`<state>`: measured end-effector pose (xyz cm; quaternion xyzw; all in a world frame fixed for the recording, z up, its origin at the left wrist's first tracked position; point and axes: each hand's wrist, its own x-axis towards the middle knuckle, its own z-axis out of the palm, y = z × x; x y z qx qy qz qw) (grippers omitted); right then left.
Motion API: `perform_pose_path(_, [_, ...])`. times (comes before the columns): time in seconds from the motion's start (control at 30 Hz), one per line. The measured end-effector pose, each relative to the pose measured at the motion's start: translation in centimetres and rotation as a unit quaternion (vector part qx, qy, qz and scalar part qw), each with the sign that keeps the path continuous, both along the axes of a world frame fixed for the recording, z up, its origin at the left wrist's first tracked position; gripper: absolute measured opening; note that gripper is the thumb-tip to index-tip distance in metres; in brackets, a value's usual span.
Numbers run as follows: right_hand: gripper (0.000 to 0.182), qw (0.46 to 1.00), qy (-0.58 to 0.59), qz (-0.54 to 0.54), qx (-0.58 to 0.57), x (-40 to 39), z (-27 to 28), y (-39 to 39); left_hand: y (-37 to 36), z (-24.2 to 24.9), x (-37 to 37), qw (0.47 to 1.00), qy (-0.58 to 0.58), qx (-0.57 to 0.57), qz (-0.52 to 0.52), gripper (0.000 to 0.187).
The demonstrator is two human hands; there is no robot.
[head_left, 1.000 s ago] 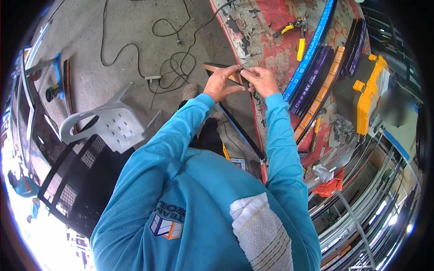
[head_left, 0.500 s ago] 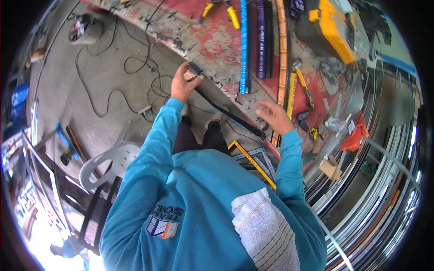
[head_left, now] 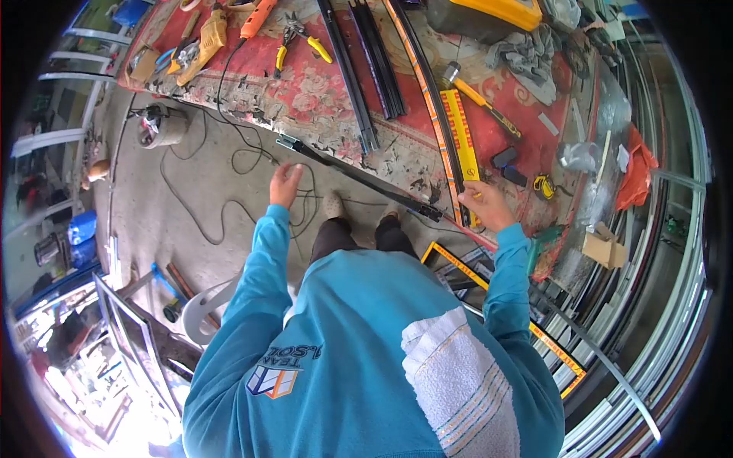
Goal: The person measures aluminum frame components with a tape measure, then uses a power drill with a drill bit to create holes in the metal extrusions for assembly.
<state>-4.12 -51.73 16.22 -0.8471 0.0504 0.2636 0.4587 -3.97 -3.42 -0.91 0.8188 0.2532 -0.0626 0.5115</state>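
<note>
A long black profile (head_left: pixel 366 179) with a metal-looking far-left end lies along the front edge of the carpet-covered bench. Just below its left end is my left hand (head_left: pixel 285 185), apart from it, fingers loosely parted and holding nothing. My right hand (head_left: pixel 489 206) is at the near end of a black profile with orange printed film (head_left: pixel 431 99); thumb and fingertips close on its edge. Beside that profile lies a yellow printed strip (head_left: pixel 460 137), partly under the right fingers. Other black profiles (head_left: pixel 347 76) rest on the bench to the left.
On the bench are a hammer (head_left: pixel 485 99), tin snips (head_left: pixel 294 42), a tape measure (head_left: pixel 544 186) and a yellow-black toolbox (head_left: pixel 489 17). A yellow-edged frame (head_left: pixel 458 263) stands near my right forearm. Cables (head_left: pixel 206 191) and a bucket (head_left: pixel 162 126) are on the floor.
My left hand has let go of the black profile's end, which now lies at the bench edge. My right hand has come down onto the orange-filmed profile. The view has shifted.
</note>
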Motion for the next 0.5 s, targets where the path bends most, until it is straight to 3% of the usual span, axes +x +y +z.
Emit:
perform_pose_path(0.07, [0.051, 1.000, -0.006, 0.007, -0.010, -1.0, -0.3, -0.9, -1.0, 0.5, -1.9, 0.999, 0.014, 0.011, -0.037, 0.063])
perform_pose_path(0.13, [0.051, 1.000, 0.009, 0.008, 0.004, -1.6, -0.2, -0.5, -3.1, 1.8, -3.8, 0.986, 0.136, -0.052, -0.077, 0.055])
perform_pose_path(0.23, [0.050, 0.999, -0.009, 0.045, 0.003, -2.5, -3.0, 0.2, -4.0, -1.7, -7.9, 0.974, 0.155, -0.028, -0.161, 0.053])
perform_pose_path(0.33, [0.049, 0.997, -0.019, 0.075, 0.002, -2.6, -4.1, 2.0, -5.8, 0.1, -11.2, 0.958, 0.186, 0.000, -0.219, 0.050])
perform_pose_path(0.43, [0.049, 0.984, -0.028, 0.167, -0.052, -2.4, -2.2, 3.4, -6.0, 0.7, -14.1, 0.956, 0.198, -0.013, -0.218, 0.049])
perform_pose_path(0.5, [0.048, 0.984, -0.032, 0.172, -0.040, -3.1, -3.9, 3.1, -5.8, 1.8, -16.5, 0.952, 0.249, -0.019, -0.177, 0.049])
